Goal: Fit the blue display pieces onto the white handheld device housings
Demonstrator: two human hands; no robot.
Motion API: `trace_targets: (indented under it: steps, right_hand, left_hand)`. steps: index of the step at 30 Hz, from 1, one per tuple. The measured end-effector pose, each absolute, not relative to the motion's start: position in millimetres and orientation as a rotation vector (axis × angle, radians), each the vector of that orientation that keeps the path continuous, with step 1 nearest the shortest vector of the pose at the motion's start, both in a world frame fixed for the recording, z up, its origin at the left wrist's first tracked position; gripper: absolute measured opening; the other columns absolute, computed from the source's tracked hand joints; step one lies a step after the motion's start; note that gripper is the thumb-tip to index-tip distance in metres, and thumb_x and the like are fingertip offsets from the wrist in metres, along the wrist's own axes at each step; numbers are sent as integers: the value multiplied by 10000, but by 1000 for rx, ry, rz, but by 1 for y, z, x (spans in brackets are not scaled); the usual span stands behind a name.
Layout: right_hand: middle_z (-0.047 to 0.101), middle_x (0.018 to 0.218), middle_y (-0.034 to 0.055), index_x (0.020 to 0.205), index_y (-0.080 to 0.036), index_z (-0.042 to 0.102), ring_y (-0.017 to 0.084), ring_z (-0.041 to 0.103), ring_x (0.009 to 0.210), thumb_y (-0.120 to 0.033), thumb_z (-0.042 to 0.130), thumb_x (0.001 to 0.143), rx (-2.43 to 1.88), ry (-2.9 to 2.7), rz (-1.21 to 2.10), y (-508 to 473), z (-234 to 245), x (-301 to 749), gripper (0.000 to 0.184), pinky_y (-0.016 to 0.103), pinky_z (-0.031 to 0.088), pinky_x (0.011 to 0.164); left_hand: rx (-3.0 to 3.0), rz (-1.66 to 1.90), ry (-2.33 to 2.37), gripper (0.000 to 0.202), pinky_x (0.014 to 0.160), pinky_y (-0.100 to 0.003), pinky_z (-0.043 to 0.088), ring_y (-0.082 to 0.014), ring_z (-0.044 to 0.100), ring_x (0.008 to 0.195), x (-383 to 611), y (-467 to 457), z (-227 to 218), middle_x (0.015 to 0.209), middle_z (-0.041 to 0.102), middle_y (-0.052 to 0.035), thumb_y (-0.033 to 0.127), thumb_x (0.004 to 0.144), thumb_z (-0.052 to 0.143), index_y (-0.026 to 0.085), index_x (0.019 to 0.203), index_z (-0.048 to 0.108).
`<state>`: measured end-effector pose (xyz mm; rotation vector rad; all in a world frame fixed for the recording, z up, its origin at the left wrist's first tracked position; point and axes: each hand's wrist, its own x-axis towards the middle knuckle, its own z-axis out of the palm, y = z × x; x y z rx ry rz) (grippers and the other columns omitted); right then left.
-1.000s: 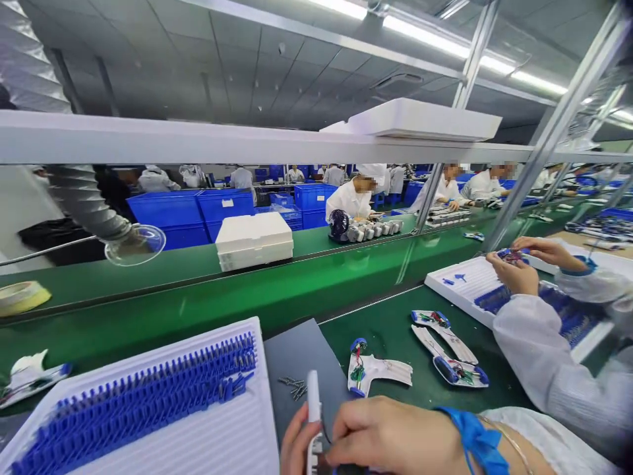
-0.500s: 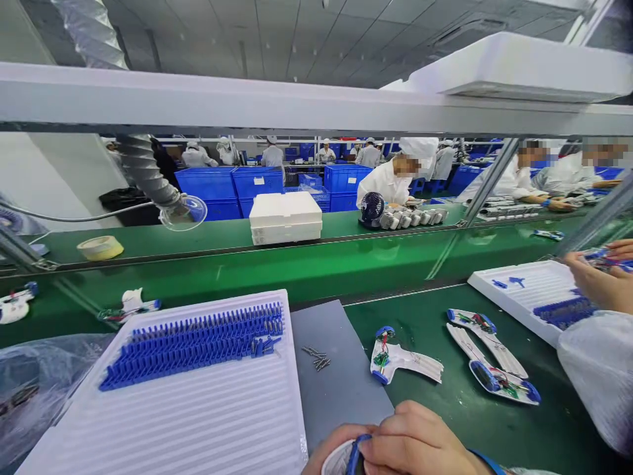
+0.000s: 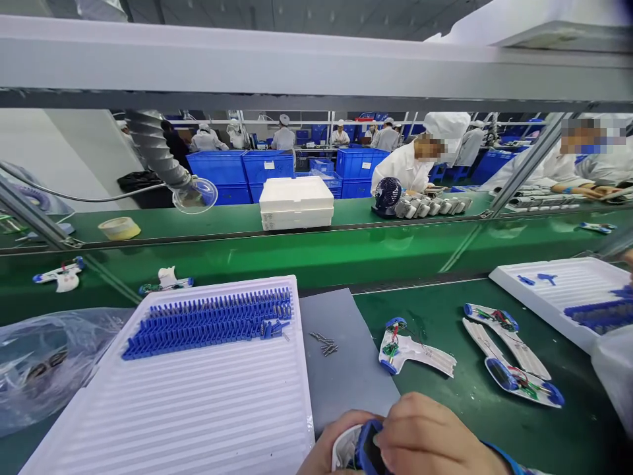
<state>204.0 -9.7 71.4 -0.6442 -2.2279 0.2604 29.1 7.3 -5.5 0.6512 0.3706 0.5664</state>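
At the bottom edge, my left hand point(image 3: 320, 450) is wrapped round a white and blue plastic device housing point(image 3: 368, 448), which is partly cut off by the frame. My right hand point(image 3: 435, 432) presses its fingers against the dark, screen-like face and blue rim of the same housing. Just beyond the hands lies a grey mat point(image 3: 329, 382) with several small metal springs point(image 3: 325, 344). An open gun-shaped half-shell point(image 3: 410, 353) with wires and a green board rests right of the mat. Two similar half-shells point(image 3: 524, 382) lie farther right.
On the left, a ribbed white foam tray point(image 3: 212, 402) holds rows of small blue parts point(image 3: 208, 323). A clear plastic bag point(image 3: 59, 369) sits beside it. Another foam tray point(image 3: 524, 274) and a co-worker's sleeve point(image 3: 613, 376) are at right. Behind runs a green conveyor point(image 3: 356, 247) below a shelf beam point(image 3: 297, 66).
The view has shifted, so the bench things appear farther right. More of the housing's blue rim and dark face shows in my hands. The co-worker's hands at right have left the view.
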Motion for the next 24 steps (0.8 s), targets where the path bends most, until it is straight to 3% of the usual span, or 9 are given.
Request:
trace_targets:
  steps: [4,8,13,18,21,24]
  right_hand:
    - [649,756,63,1071,-212,509,147,577,686,-121,499,911,-691,-2103,511,-5,87,202,184,271,514,664]
    - [625,740,31,1058,-254,473,150,533,699,-43,527,832,-741,-2082,608,-3,84,199,314,259,474,634]
    - [622,796,7,1115,-277,420,146,520,730,-56,530,817,-746,-2147,780,0,84,204,387,288,439,699]
    - [579,829,4,1095,-270,414,141,497,751,-74,484,856,-832,-2207,883,-2,86,209,316,288,435,750]
    - [554,821,8,1077,-264,420,148,484,753,-71,470,867,-857,-2239,844,-6,86,209,289,290,436,760]
    - [546,844,26,1108,-256,404,157,500,785,-99,448,907,-826,-2211,782,-12,83,209,259,303,441,788]
  left_hand:
    - [702,525,395,628,583,-187,292,-62,413,590,29,7,-10,678,505,39,396,397,883,170,930,641]
    - [775,500,465,574,683,-218,336,-104,458,687,24,5,-1,751,545,4,365,465,873,155,948,645]
    - [974,434,529,606,750,-307,370,-117,402,643,23,8,11,687,507,13,466,394,861,150,853,623]
    - [1033,449,549,566,877,-338,372,-206,526,852,21,8,17,932,623,-54,479,506,819,168,944,641]
    - [937,455,476,633,756,-340,449,-213,596,774,24,5,9,914,659,-81,541,511,795,159,985,621]
    - [725,526,321,686,551,-226,415,-170,612,620,31,0,-1,709,665,-44,543,498,797,159,1030,597]
